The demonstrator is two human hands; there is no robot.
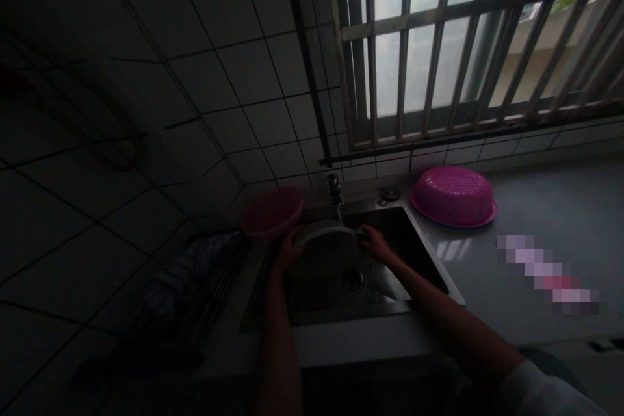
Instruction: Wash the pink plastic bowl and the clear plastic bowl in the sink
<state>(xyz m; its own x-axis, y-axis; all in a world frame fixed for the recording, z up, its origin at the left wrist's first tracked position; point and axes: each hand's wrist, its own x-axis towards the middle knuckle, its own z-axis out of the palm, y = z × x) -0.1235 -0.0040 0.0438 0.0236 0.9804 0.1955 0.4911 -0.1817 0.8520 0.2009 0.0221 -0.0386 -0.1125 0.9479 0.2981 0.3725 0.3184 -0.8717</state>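
Observation:
Over the steel sink (431,260), both hands grip a round grey thing with a curved pale rim (324,232); in the dim light I cannot tell whether it is a lid or a shallow basin. My left hand (291,248) is closed on its left edge. On the opposite edge, my right hand (374,244) has its fingers wrapped round the rim. Just behind it stands the chrome faucet (335,190), with what looks like water running down towards the rim. The drain (351,279) shows in the sink floor below.
A pink plastic basin (273,213) leans at the sink's back left corner. On the right counter (550,208), a bright pink basket (454,196) lies upside down, near a blurred-out patch (548,273). A striped cloth (185,276) lies left of the sink. A barred window (439,45) is behind.

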